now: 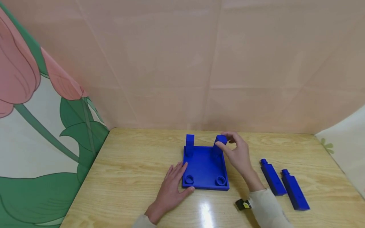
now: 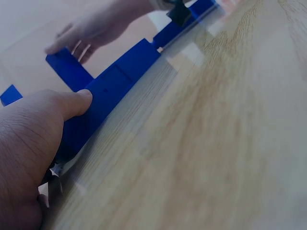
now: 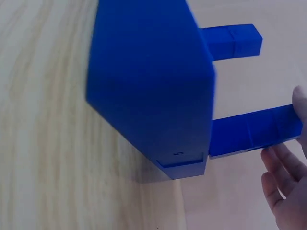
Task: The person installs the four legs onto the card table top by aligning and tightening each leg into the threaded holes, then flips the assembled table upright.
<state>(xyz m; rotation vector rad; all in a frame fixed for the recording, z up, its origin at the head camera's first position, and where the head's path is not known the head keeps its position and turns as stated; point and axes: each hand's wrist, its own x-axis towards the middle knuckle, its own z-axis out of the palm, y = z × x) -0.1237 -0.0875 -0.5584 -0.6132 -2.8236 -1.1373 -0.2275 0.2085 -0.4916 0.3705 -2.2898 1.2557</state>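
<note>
On the wood-grained table [image 1: 137,152], between the two hands I am watching from afar, the blue tray [image 1: 203,166] lies with its shallow inside facing up. I have the left hand [image 1: 170,190] against its near left part — fingers nearly straight and slightly spread toward the left rim, thumb stretched out to the near side. My left wrist view shows that thumb laid on the tray's outer wall. Over the far right corner, the right hand [image 1: 238,155] pinches the upper end of the far-right post [image 1: 218,151] between thumb and fingers, the gap between them only as wide as the post. That post stands up from the tray; I cannot tell whether its foot is fully seated. At the far left corner, the far-left post [image 1: 189,145] stands upright, while the near corners show the near-left socket [image 1: 189,179] and the near-right socket [image 1: 220,180], both round. To the right of the right forearm I see two loose pieces lying side by side, the inner loose post [image 1: 272,179] and the outer loose post [image 1: 295,191] — each with its narrow neck pointing away from me. Behind everything hangs a pinkish cloth [image 1: 171,63].
</note>
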